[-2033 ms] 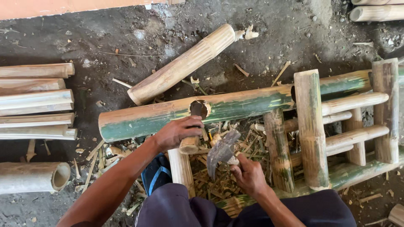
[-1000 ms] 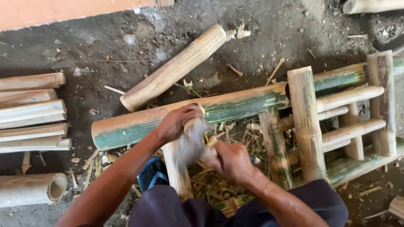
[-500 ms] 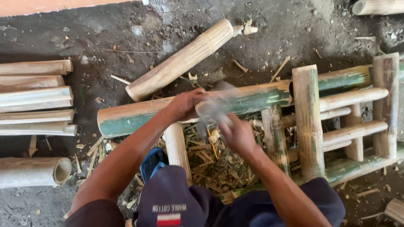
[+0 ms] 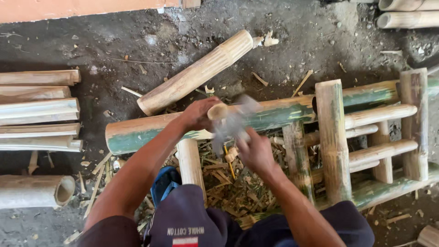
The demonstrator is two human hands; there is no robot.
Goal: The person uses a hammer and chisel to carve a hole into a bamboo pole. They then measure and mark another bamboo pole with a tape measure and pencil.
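Dirt floor (image 4: 292,36), dark and packed, is lying under everything, w/ bamboo shavings (image 4: 228,187) piled right in front of the person's knees. Left hand (image 4: 197,114) is wrapping closed around the top of a short bamboo peg (image 4: 218,111), which is standing against the long green-and-tan bamboo pole (image 4: 274,115) of a bamboo frame (image 4: 366,137). Right hand (image 4: 256,153) is gripping a blurred grey blade (image 4: 235,121) — looks like a chopping knife, too smeared to tell its exact shape — w/ fingers shut around the handle, the blade sitting just beside the peg and over the pole. A pale upright post (image 4: 190,162) is meeting the pole from below, between the two forearms.

Behind the pole a loose bamboo log (image 4: 194,73) is lying at a slant on the floor, apart from the frame. Off to the left, split bamboo lengths (image 4: 39,110) are stacked side by side, and a hollow bamboo section (image 4: 34,191) is lying nearer the person. More culms (image 4: 407,13) are resting at the far right — partly out of view.
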